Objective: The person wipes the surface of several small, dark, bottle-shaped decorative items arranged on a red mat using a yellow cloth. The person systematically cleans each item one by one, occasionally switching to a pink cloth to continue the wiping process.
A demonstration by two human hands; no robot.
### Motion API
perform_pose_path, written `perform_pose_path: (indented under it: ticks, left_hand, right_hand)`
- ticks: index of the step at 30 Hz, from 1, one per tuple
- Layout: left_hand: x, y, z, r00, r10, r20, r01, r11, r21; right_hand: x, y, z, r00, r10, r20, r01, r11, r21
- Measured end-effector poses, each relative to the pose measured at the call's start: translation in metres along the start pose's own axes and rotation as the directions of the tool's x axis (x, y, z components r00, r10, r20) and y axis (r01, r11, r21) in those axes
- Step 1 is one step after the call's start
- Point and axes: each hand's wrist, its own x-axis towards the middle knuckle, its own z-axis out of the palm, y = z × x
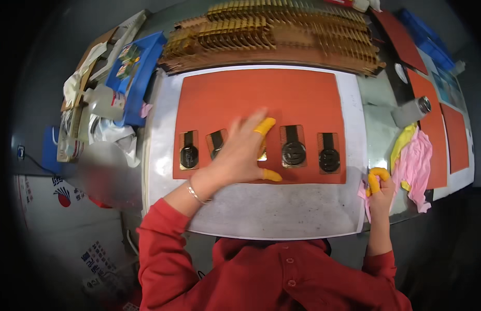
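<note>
Hands work over an orange mat [261,93] on the desk [271,212]: the left hand [240,153] is spread wide, fingers blurred, above the middle of a row of gold cards [293,146] bearing dark discs, while the right hand [379,187] is closed around a pink cloth [414,166] at the mat's right edge.

Centre: matt orange rubbery rectangular mat [282,93] bearing glossy black-and-gold flat parts [293,146]. Right: soft crumpled pink cloth [414,163]. Fingertips: smooth yellow rubber finger cots [265,125]. Lower centre: scuffed white paper sheet [282,212].
</note>
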Motion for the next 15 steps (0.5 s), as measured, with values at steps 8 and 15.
perform_pose_path:
  ticks: [8, 15]
  left_hand:
    - [-0.007, -0.014, -0.008, 0.986, -0.165, 0.039, 0.158, 0.979, 0.131]
    - [-0.004, -0.004, -0.021, 0.99, 0.126, -0.055, -0.115, 0.979, 0.168]
  right_hand:
    - [0.002, 0.0, 0.001, 0.999, 0.028, 0.017, -0.029, 0.999, 0.04]
    - [0.002, -0.004, 0.0, 0.998, 0.051, -0.023, -0.049, 0.997, 0.062]
